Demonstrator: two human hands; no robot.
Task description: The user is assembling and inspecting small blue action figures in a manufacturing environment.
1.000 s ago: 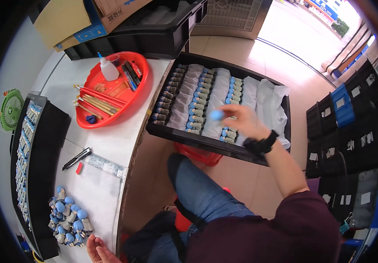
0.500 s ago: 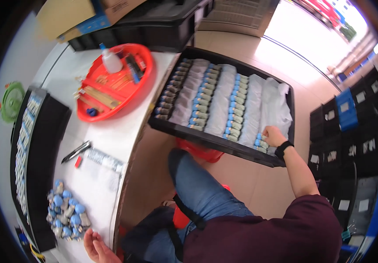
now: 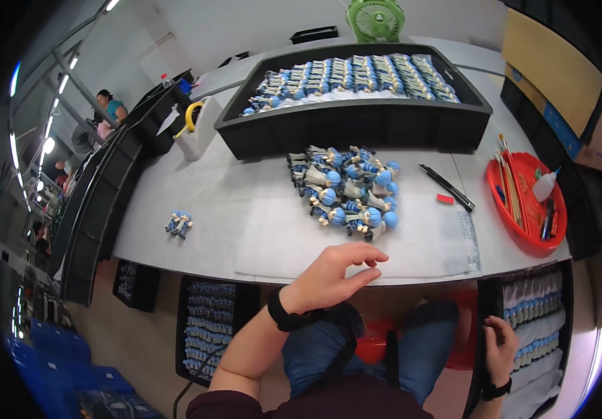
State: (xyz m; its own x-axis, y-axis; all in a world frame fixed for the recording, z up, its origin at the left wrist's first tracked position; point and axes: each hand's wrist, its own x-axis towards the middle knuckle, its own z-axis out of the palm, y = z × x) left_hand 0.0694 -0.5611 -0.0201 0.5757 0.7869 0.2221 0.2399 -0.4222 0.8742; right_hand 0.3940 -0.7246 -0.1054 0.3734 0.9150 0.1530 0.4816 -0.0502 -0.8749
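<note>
A pile of small blue-hatted figurines (image 3: 346, 188) lies on the white table in front of me. Just short of that heap, at the table's front edge, my left hand (image 3: 336, 276) is bent with thumb and fingers apart, holding nothing. Low on the right, my right hand (image 3: 501, 343) hovers beside a black tray (image 3: 486, 307) and its rows of figurines between white padding sheets. Its fingers are slightly curled and spread, with nothing seen in them. One or two loose figurines (image 3: 179, 224) sit apart on the table's left side.
Behind the pile stands a big black tray (image 3: 357, 119) full of figurines. To the right are a black cutter knife (image 3: 447, 187), a red block (image 3: 445, 200) and a red dish (image 3: 524, 241) of brushes and a bottle. Another figurine tray (image 3: 245, 321) is below the table's left side.
My view has swung from the side tray to the table. The right hand has lifted away from the figurine row in that tray; the left hand is now before the pile.
</note>
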